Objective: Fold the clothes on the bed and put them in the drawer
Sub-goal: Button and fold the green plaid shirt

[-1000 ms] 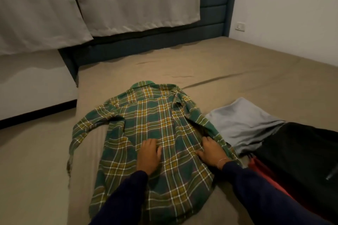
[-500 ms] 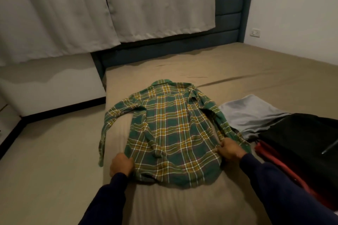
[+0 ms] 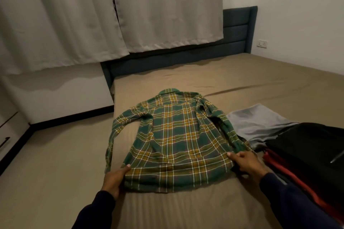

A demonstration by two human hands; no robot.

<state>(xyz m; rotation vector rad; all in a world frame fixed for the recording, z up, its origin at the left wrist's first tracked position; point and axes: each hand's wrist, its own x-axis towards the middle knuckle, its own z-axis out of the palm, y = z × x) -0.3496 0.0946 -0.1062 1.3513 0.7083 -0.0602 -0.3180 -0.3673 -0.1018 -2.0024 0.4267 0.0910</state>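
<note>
At the far left edge of the frame we see a white drawer front (image 3: pixel 7 132) with a dark handle, standing on the beige floor (image 3: pixel 52 163). Above it, grey curtains (image 3: pixel 93 11) fill the upper left and upper middle, hanging over a dark blue headboard (image 3: pixel 236 29). Lower left of centre, our left hand (image 3: pixel 113 179) takes the lower left hem corner of the plaid shirt (image 3: pixel 178 139); its grip is closed on the cloth, thumb on top of the fabric and fingers tucked under the edge. The shirt lies back-up and spread flat in the middle of the frame on the tan bed (image 3: pixel 242 83), collar pointing toward the headboard, its left sleeve draped over the bed's edge. Right of centre, our right hand (image 3: pixel 245 162) pinches the lower right hem corner, its grip likewise clamped on the shirt. Just beyond the shirt's right sleeve lies a grey garment (image 3: pixel 258 124), and at the right edge a black garment (image 3: pixel 309 147) rests over a red garment (image 3: pixel 290 169). A wall socket (image 3: pixel 262 43) sits on the white wall at upper right.
</note>
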